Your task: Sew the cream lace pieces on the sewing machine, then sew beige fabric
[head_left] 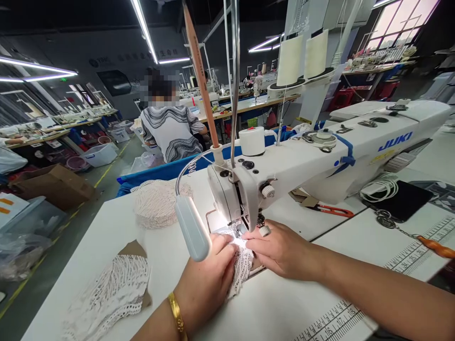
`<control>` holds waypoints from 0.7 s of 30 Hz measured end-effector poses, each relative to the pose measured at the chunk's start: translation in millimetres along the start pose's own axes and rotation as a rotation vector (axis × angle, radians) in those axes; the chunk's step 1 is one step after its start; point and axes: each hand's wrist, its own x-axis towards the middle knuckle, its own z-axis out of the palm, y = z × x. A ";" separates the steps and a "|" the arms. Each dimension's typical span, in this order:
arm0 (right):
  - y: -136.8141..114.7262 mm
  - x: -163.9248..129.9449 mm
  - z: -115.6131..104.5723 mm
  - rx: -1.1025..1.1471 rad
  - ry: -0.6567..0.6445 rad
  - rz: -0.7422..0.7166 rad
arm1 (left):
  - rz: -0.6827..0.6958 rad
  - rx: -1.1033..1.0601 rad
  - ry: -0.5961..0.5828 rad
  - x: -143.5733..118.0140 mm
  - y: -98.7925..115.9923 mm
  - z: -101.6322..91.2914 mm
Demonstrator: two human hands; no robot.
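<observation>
Lying between both hands' fingers [227, 246]: lace [241, 267]

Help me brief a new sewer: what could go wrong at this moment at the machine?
1. Both hands, left hand and right hand, pinch the lace right at the needle area; a fingertip could likely slip under it.
2. The lamp hangs over the left hand and may block the view of the stitch.
3. The open-weave lace could snag or bunch under the foot.
</observation>
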 end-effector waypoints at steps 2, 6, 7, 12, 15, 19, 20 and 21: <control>0.7 -0.5 0.1 0.020 -0.009 0.011 | -0.007 -0.013 -0.002 -0.4 -4.4 -0.8; 0.8 0.5 -1.2 0.068 -0.029 0.037 | -0.037 -0.008 -0.036 1.2 -13.1 -3.0; 0.7 1.0 -1.6 0.077 -0.035 0.036 | -0.045 -0.002 -0.046 2.0 -13.9 -3.3; 1.5 2.6 -2.2 0.093 -0.038 0.018 | -0.011 0.025 -0.020 4.0 -10.0 -3.2; 1.1 2.3 -1.9 0.076 -0.036 0.006 | 0.024 0.011 0.013 2.0 -6.0 -2.7; -0.8 1.0 -1.8 0.069 -0.037 -0.010 | 0.056 -0.016 0.017 -0.7 -2.5 -2.4; -1.0 0.8 -1.8 0.069 -0.035 -0.010 | 0.057 -0.016 0.013 -0.7 -1.9 -2.4; -1.0 0.7 -1.9 0.070 -0.031 -0.009 | 0.055 -0.014 0.007 -0.4 -1.3 -2.5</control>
